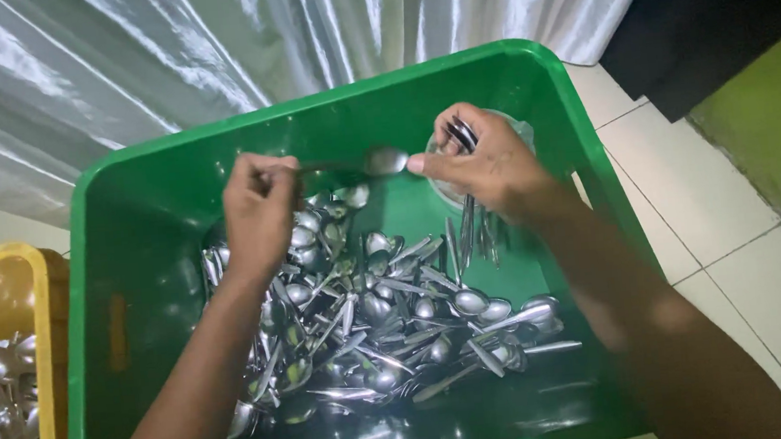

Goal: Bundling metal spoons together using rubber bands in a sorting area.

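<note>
A heap of shiny steel spoons (pixel 391 332) fills the big green plastic crate (pixel 127 224) at centre frame. Above it, the left hand (pixel 259 207) pinches one metal spoon (pixel 384 162) by the handle; the right hand (pixel 484 157) clutches a bundle of cutlery (pixel 469 231), thumb touching the spoon's bowl.

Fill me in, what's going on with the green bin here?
A person leans over a green plastic crate with a heap of metal spoons in its bottom. The left hand holds one spoon by its handle, level above the heap. The right hand touches that spoon's bowl with a fingertip while gripping a bundle of cutlery that hangs down. A yellow crate with more spoons stands to the left, on the tiled floor.
</note>
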